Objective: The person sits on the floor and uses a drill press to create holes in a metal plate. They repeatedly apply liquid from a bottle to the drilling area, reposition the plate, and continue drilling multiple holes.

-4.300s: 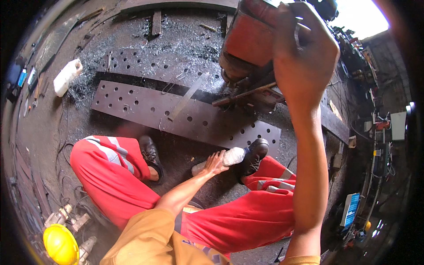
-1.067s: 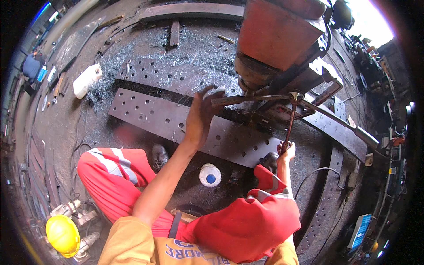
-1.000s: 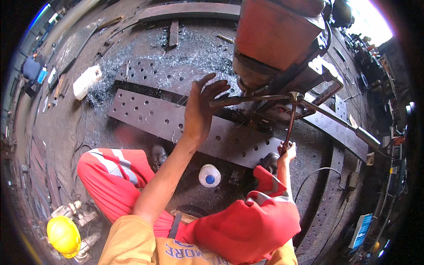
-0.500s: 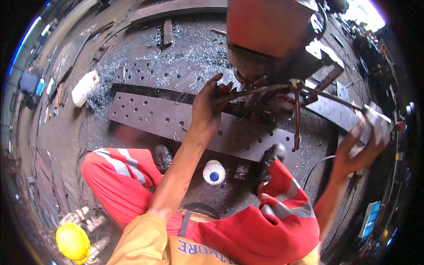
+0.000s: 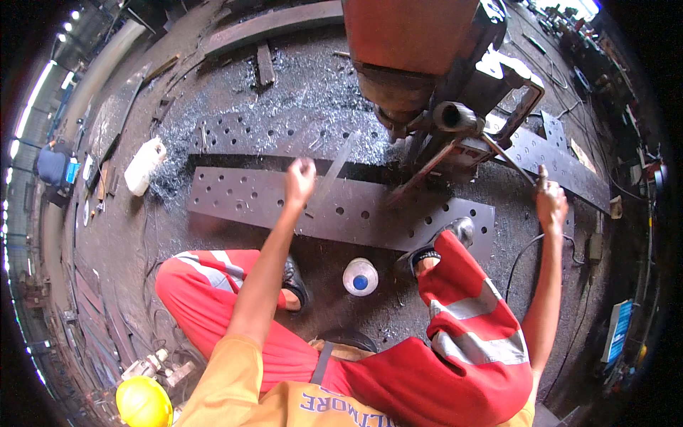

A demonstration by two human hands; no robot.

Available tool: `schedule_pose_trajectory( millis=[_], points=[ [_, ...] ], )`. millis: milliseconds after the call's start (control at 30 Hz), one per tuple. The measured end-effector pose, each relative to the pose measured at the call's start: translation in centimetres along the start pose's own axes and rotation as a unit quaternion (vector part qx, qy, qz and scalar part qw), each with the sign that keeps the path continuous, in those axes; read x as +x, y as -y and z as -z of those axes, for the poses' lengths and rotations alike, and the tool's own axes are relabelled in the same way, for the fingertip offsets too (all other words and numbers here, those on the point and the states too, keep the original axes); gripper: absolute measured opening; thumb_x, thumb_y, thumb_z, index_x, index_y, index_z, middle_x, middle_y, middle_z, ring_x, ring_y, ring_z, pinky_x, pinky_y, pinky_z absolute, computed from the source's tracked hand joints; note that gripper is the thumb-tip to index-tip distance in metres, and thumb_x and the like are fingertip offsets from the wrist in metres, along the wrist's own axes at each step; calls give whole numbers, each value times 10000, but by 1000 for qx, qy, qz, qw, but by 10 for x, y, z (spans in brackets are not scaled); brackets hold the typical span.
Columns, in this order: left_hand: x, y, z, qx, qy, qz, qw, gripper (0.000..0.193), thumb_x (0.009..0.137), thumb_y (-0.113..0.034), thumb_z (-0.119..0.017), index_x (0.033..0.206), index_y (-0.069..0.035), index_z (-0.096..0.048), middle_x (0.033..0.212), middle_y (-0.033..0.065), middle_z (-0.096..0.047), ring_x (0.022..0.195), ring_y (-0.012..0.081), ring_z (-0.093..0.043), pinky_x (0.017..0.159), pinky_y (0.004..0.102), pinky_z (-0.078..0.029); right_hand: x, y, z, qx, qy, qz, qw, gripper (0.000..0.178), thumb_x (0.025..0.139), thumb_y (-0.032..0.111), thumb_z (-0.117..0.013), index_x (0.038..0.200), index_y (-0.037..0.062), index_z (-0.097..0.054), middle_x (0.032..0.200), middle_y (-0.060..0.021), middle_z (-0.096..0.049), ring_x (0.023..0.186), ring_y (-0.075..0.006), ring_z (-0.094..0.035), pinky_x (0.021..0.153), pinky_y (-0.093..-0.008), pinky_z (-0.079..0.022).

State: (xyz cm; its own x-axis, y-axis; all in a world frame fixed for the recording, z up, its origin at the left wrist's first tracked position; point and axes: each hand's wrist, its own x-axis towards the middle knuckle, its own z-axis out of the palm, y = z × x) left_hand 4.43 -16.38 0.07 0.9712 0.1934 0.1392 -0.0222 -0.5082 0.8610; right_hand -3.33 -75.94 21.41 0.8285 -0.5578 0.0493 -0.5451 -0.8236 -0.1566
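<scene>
The top edge crops the red machine (image 5: 416, 35) in our view. We cannot tell whether the curled left hand (image 5: 301, 179) holds anything.

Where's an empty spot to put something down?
The floor looks mostly bare between the jug and left knee, and between the left shoe and bottle. It's crowded at the red machine, with its handles and the right hand, and by the shavings.
</scene>
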Motion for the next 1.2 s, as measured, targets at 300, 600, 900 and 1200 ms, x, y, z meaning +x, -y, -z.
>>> schedule_pose_trajectory(
  millis=[300,600,900,1200],
  points=[
    [-60,53,-83,282,29,19,959,368,829,-208,-820,1106,-30,-656,1063,209,-644,1034,416,-622,924,505,-502,-20,-6,-86,210,20,-52,976,689,1029,603,-363,925,58,-773,879,-212,-734,943,-429,-695,839,-497,-499],
    [-46,17,-107,131,249,-28,959,320,1012,-250,-579,1301,-117,-548,811,276,-695,795,481,-706,667,528,-525,-25,-2,-76,186,1,-55,981,687,1014,596,-392,912,30,-768,978,-285,-721,993,-491,-682,892,-538,-518],
    [-76,-13,-44,267,354,-102,890,280,1027,-245,-567,1294,-169,-595,810,295,-681,805,500,-690,699,566,-532,-28,0,-74,193,-13,-54,980,660,1014,585,-419,892,44,-777,937,-289,-719,960,-492,-690,863,-536,-534],
    [-62,-26,-58,297,235,-90,921,336,1032,-278,-559,1337,-136,-555,875,309,-697,884,526,-676,728,623,-518,-30,0,-76,190,-35,-50,980,625,1008,569,-438,901,59,-782,943,-277,-720,963,-490,-688,866,-535,-536]
  ],
)
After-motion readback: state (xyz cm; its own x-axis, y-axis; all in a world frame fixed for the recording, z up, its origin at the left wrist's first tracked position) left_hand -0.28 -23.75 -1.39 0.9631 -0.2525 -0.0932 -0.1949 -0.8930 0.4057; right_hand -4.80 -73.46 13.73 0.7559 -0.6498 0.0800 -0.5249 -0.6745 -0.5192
